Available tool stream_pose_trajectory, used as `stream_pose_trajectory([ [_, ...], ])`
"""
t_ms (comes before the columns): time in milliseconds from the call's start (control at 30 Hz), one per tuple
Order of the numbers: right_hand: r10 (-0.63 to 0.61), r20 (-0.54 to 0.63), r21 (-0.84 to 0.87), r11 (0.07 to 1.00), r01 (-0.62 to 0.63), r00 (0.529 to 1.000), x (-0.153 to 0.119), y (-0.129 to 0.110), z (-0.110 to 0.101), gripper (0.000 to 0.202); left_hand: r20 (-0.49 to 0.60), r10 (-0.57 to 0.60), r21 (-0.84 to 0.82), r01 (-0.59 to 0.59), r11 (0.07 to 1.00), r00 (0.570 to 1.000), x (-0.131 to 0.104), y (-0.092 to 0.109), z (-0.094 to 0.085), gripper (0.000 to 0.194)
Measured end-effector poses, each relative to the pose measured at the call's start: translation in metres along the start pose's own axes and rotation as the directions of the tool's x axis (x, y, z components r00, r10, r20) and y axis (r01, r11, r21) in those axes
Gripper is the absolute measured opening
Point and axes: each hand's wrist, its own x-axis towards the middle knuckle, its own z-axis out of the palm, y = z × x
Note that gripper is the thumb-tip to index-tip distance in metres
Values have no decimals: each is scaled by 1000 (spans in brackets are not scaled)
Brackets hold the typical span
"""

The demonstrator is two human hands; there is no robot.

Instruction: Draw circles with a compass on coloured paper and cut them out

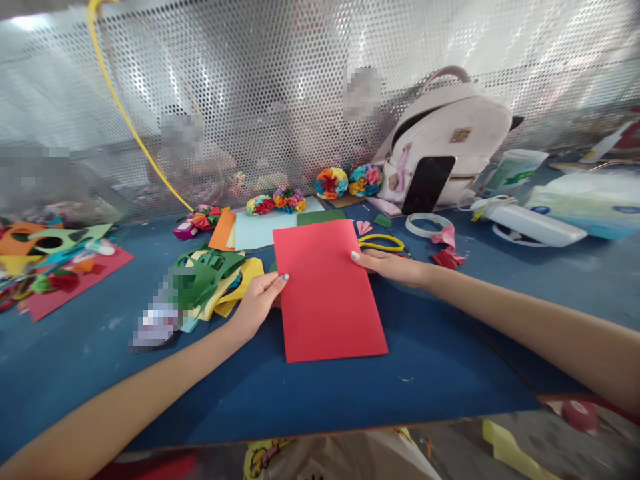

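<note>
I have the red sheet (327, 293) held over the front of the blue table (440, 380), between both hands. The left hand (257, 301) pinches its left edge, thumb in front, fingers mostly hidden behind; the right hand (387, 265) grips the upper right edge likewise. Just past the right hand I see a yellow loop handle (385, 248); green paper scraps (213, 270) lie beyond the left.

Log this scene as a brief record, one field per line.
Surface: blue tabletop
Held: red sheet, plain on the side facing up
Left hand: grips the sheet's left edge, thumb on top
Right hand: grips its right edge, thumb on top
Beside left hand: green paper scraps
Behind: pale backpack, black phone leaning against it
</note>
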Motion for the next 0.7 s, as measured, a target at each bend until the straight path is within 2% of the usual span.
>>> stream_pose_trajectory([
  [167, 20, -108, 118, 993, -7, 994, 6, 2, 5, 63, 80, -24, 65, 19, 998, 996, 0, 3, 0, 54],
  [500, -12, -256, 206, 976, 67, 966, 13, 9, 5, 55, 96, -5, 114, -6, 993, 995, -2, 4, 3, 57],
  [700, -46, -284, 187, 977, 103, 958, 15, 9, 3, 56, 85, 21, 136, -33, 990, 996, -2, 3, 2, 55],
])
